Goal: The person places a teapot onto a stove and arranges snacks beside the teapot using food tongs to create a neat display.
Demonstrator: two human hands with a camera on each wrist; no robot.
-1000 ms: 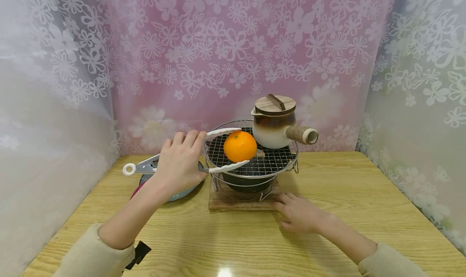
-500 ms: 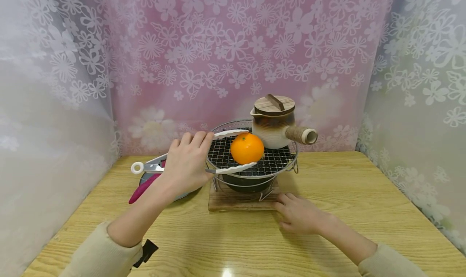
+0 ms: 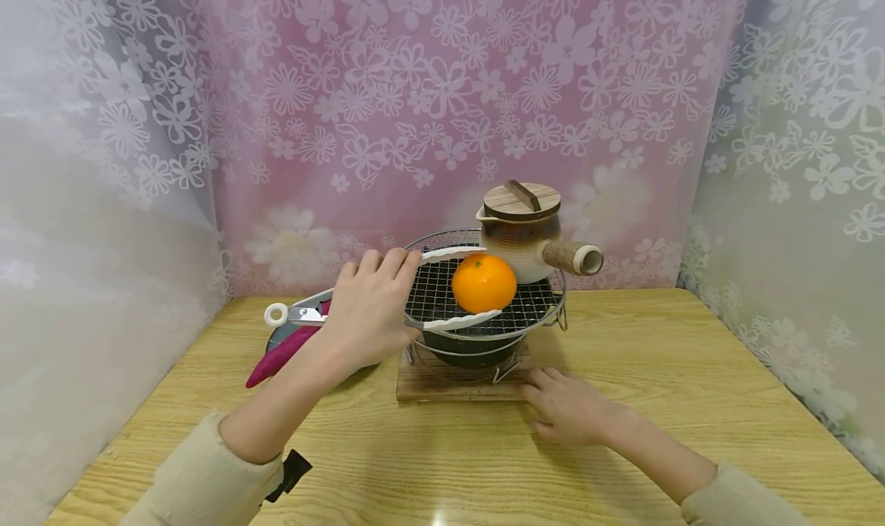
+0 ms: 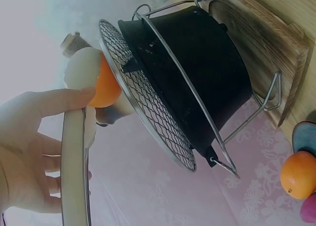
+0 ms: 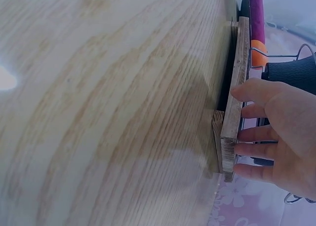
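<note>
Surface (image 3: 622, 464): pale wood grain, glossy. Board (image 3: 442, 384): rough raw wood. Grill mesh (image 3: 442, 296): shiny wire metal. Pot (image 3: 518, 246): glazed ceramic, wooden lid (image 3: 522, 200). Tongs (image 3: 456, 322): white matt plastic tips, metal handle. Orange (image 3: 484, 282): smooth, slightly glossy. Curtain (image 3: 429, 111): sheer cloth.

Your way across grill mesh (image 3: 442, 296): near-left bare | pot (image 3: 520, 234) blocks back-right | orange (image 3: 484, 282) just beside pot | table (image 3: 691, 357) right side open.

head view high, wrists close (stove (image 3: 477, 342) shared)
</note>
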